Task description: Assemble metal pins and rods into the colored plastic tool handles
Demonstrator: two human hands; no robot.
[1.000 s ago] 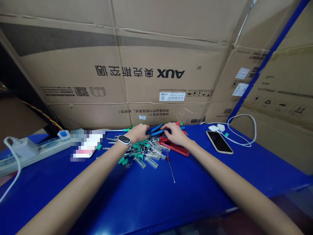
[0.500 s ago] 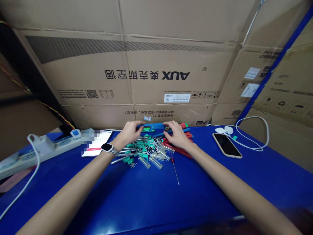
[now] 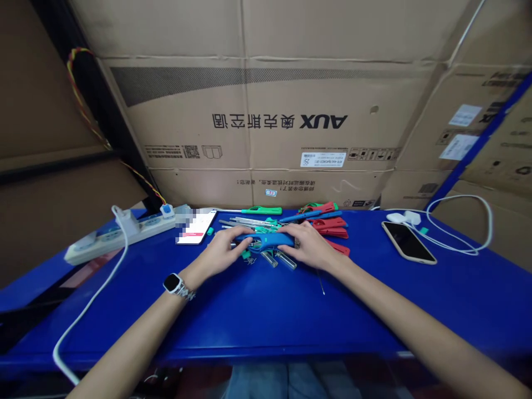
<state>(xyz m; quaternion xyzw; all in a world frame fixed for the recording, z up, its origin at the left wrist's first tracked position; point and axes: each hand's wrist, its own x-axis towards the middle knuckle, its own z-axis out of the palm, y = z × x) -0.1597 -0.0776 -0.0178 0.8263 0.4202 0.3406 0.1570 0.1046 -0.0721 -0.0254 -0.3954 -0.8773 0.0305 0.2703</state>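
My left hand [image 3: 224, 252] and my right hand [image 3: 308, 247] both grip a long blue plastic handle [image 3: 268, 240], one at each end, holding it level just above the blue table [image 3: 257, 310]. Under and behind it lies a heap of small tools [image 3: 257, 224]: metal shafts, clear tubes, teal caps. A green handle [image 3: 261, 210] lies at the back. Red handles [image 3: 330, 224] lie to the right of my right hand. A watch [image 3: 174, 284] is on my left wrist.
A phone [image 3: 408, 242] lies at the right with a white charger and cable [image 3: 457, 233]. A white power strip [image 3: 124, 235] and its cable run along the left. A card or phone [image 3: 194, 227] lies by it. Large cardboard boxes [image 3: 282, 111] wall the back.
Both hands picked the blue handle out of the back of the heap and drew it toward me, over the front of the pile. The view shifted left.
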